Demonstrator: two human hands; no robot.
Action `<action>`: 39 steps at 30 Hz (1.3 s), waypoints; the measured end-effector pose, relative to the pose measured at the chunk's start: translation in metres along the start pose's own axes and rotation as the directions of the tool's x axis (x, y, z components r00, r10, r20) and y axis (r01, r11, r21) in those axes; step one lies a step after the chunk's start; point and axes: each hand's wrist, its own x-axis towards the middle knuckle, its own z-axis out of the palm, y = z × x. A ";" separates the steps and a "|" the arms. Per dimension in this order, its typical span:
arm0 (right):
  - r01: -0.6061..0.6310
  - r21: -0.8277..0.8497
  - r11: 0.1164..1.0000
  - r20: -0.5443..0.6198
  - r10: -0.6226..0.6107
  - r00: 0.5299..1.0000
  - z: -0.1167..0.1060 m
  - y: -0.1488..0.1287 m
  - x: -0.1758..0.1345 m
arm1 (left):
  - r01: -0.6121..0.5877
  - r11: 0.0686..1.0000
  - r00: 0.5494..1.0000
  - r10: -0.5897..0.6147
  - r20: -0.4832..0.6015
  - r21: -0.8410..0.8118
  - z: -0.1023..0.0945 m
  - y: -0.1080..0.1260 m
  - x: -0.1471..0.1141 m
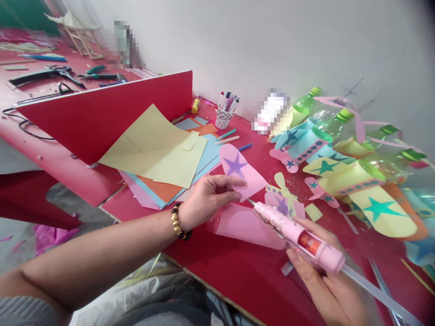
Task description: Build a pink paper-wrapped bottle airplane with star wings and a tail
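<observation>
My left hand (205,199), with a beaded bracelet at the wrist, pinches the lower edge of a rounded pink paper piece (251,176) marked with a purple star. My right hand (326,276) is wrapped around a pink glue gun (288,228), and a long clear glue stick (380,294) runs out of its back. The gun's metal tip sits right by the paper's lower edge; whether it touches cannot be made out. Below both lies a pink paper-wrapped roll (246,226) on the red table. Beside the gun are pink and yellow cut pieces (282,199), partly overlapping.
Green-capped plastic bottles (343,120) dressed in coloured paper crowd the right side. Coloured sheets (152,154) are stacked at left before a red board (112,115). A pen cup (224,118) stands at the back. Scissors (387,290) lie near the right hand.
</observation>
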 end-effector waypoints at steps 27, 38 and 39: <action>0.053 0.008 0.999 0.042 -0.053 0.998 0.001 -0.003 -0.001 | -0.033 0.996 0.999 0.034 -0.007 0.086 0.001 0.000 -0.001; -0.068 0.110 0.992 -0.059 0.075 0.995 0.003 0.005 -0.004 | -0.044 0.992 0.999 0.042 0.013 0.121 -0.002 -0.003 0.000; -0.078 0.112 0.991 -0.069 0.086 0.994 0.002 0.006 -0.005 | -0.041 0.993 0.999 0.039 0.019 0.115 -0.002 -0.003 0.000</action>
